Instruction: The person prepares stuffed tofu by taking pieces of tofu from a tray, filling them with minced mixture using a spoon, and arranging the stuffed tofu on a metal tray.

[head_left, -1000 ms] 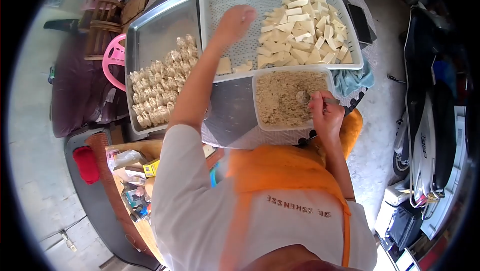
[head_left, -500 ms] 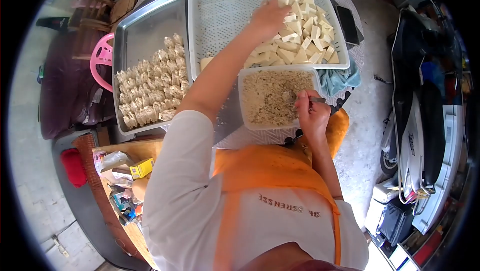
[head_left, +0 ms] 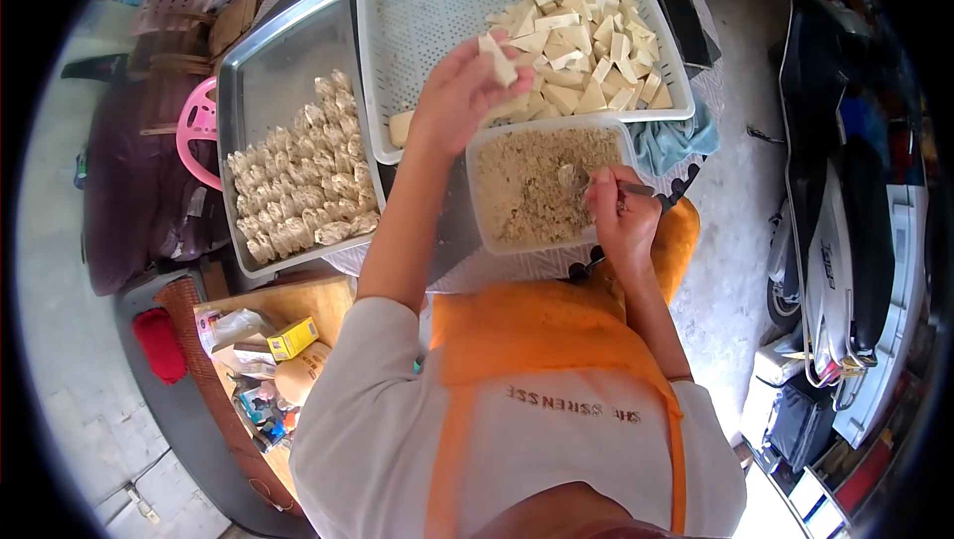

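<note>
My left hand [head_left: 459,97] holds one pale wedge-shaped piece [head_left: 497,60] above the near part of the perforated white basket [head_left: 376,92]. A heap of similar pale pieces [head_left: 596,42] fills the basket's right side. My right hand [head_left: 621,211] is closed around the handle of a metal spoon [head_left: 570,178]. The spoon's bowl rests in crumbly brown filling [head_left: 527,181] inside a square white tub [head_left: 484,231]. To the left, a metal tray [head_left: 235,82] holds rows of lumpy beige pieces [head_left: 298,176].
A dark phone [head_left: 686,27] lies right of the basket, and a teal cloth [head_left: 676,142] by its near right corner. A pink chair [head_left: 199,132] stands beyond the tray. Lower left, a wooden surface [head_left: 328,296] bears a yellow box [head_left: 292,338] and small items.
My left hand has come back from the heap toward me, now with a pale piece in its fingers. My right hand has stayed at the tub with the spoon.
</note>
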The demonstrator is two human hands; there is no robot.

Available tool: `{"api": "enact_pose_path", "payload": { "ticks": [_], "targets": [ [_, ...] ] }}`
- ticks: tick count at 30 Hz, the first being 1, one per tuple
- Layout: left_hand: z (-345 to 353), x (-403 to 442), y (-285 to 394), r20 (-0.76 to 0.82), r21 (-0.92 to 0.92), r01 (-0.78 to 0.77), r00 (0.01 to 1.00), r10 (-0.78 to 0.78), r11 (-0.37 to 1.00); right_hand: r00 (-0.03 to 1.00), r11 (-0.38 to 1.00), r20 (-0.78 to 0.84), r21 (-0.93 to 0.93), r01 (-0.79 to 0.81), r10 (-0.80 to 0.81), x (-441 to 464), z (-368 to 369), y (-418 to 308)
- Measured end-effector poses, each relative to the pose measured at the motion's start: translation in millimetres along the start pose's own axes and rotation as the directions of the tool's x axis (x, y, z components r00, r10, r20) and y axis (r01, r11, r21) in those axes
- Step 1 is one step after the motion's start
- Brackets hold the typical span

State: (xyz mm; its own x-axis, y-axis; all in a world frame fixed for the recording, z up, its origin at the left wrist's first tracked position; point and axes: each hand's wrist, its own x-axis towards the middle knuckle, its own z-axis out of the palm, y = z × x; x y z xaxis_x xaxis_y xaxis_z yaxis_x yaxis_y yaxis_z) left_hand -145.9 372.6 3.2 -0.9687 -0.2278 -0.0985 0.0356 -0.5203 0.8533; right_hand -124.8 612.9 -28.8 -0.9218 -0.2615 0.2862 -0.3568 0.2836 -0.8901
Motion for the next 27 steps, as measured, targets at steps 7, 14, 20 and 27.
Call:
{"api": "enact_pose_path", "payload": {
  "ticks": [7,14,20,27],
  "targets": [
    [30.9,-68.3,-34.6,0.129,-0.141,0.163,0.981,-0.145,0.977,0.995,0.968,-0.094,0.244,0.055,-0.033,-1.8,-9.5,-14.9],
    [35.0,-78.4,-48.2,0.102,-0.069,0.192,0.977,-0.185,0.979,0.912,0.903,0.033,-0.127,0.411,-0.41,-0.8,-22.4,-33.4],
    [28.6,-79.5,-56.5,0.083,0.069,0.187,0.978,-0.192,0.98,0.908,0.906,0.051,-0.063,0.418,-0.416,-3.9,-19.1,-34.5],
    [25.0,-78.3,-54.8,0.098,0.196,0.155,0.979,-0.177,0.968,0.922,0.926,0.124,-0.053,0.375,-0.366,-8.7,-1.4,-34.5]
  ]
}}
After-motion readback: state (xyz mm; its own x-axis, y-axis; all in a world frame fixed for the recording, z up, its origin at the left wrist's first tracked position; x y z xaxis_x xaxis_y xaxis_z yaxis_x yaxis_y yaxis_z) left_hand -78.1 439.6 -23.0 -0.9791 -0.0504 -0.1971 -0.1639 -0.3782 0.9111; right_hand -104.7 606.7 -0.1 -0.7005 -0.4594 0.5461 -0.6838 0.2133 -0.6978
